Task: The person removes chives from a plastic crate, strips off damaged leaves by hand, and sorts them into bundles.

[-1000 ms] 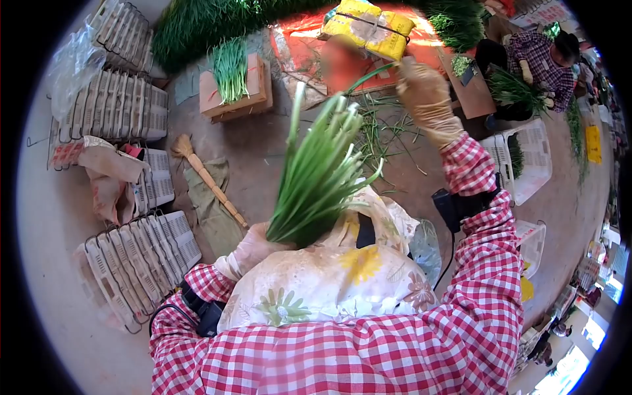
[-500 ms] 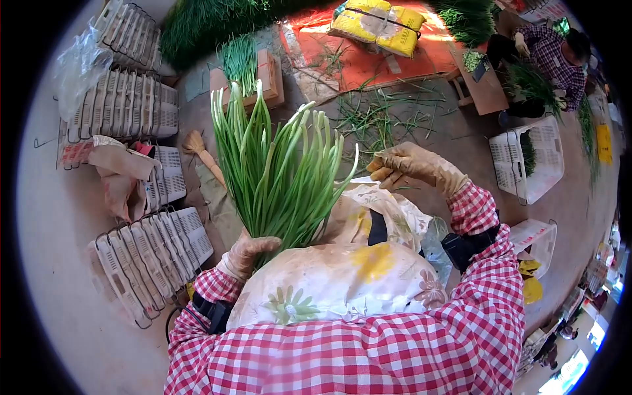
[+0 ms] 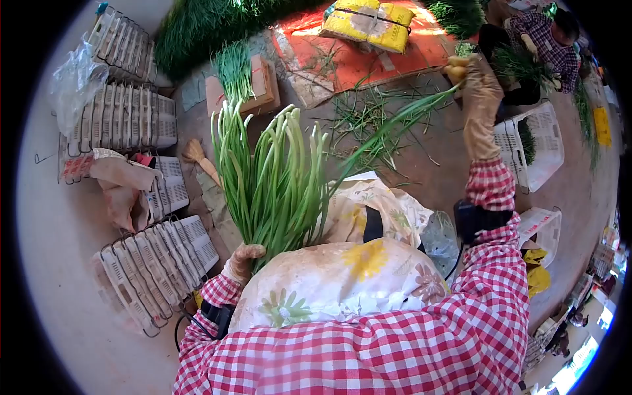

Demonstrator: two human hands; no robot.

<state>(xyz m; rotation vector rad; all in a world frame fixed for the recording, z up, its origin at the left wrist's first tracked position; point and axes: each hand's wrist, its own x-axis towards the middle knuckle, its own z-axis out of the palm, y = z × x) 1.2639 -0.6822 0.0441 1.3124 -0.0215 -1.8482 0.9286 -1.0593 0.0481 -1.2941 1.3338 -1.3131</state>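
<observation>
A bunch of green stalks (image 3: 270, 178) is held upright, pale ends up, in the gloved left hand (image 3: 245, 259), the grip closed about its lower end with the farther fingers hidden, just above a flower-printed apron (image 3: 329, 283). In the gloved right hand (image 3: 469, 71), raised and well apart from the left, a few long green strands (image 3: 401, 118) are pinched at one end, the grip pressed together; their slanting line is carried down to the bunch's right side. The floor (image 3: 424, 187) beyond is littered with loose trimmings (image 3: 365, 125). A second bunch (image 3: 234, 72) is propped on a cardboard box (image 3: 265, 82), and a strapped yellow package (image 3: 372, 25) is set on an orange sheet (image 3: 416, 58). White crates (image 3: 168, 253) are lined up at left, near a straw broom (image 3: 196, 153). At upper right, another person (image 3: 548, 49) is seen beside dark greens (image 3: 520, 66).
</observation>
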